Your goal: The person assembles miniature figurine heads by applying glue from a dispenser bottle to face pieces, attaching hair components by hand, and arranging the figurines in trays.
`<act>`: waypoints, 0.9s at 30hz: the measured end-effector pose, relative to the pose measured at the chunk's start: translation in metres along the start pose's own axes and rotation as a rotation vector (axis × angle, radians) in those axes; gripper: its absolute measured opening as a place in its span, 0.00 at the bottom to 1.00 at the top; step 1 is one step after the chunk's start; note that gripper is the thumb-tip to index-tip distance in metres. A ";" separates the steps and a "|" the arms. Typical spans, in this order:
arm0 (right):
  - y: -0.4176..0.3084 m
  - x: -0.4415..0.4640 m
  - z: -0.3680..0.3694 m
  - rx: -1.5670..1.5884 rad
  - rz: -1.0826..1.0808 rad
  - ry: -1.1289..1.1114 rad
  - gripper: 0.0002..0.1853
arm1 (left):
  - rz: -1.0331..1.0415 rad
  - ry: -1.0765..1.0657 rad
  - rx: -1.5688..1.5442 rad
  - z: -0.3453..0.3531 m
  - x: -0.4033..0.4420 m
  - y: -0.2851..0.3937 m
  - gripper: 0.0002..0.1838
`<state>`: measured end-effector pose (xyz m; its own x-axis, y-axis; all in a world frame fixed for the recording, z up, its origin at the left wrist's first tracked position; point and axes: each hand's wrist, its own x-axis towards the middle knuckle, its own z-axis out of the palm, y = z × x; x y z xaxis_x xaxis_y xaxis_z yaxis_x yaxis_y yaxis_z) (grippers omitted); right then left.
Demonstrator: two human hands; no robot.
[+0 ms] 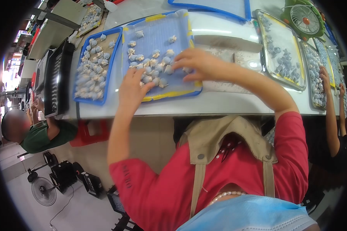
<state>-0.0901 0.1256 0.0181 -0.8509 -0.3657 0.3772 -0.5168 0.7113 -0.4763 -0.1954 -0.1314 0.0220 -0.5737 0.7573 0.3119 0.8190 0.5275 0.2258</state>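
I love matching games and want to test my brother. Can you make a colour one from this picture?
Things:
1. table fan
2. stool
3. tray under the left hand and right hand
4. bead necklace

Colours:
A. blue, with yellow strips
B. whitish
C. green
D. red

Right pairs: 1-C, 2-D, 3-A, 4-B

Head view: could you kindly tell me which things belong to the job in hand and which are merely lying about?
Job in hand, apparently: pale blue pieces, left hand, right hand, wide blue tray, narrower blue tray.

Lying about, apparently: green fan, floor fan.
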 end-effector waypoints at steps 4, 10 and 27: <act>0.016 0.047 0.043 -0.132 -0.111 -0.128 0.20 | 0.151 0.016 -0.070 0.017 0.032 -0.018 0.16; 0.085 0.086 0.027 -0.541 0.107 0.191 0.19 | 0.098 0.230 0.146 0.044 0.081 -0.059 0.12; 0.004 0.019 -0.017 -0.196 0.351 -0.181 0.13 | -0.114 -0.061 -0.010 0.006 0.046 -0.007 0.15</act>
<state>-0.1067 0.1321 0.0371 -0.9836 -0.1682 0.0656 -0.1805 0.9055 -0.3840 -0.2272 -0.0977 0.0291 -0.6617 0.7144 0.2274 0.7480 0.6082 0.2657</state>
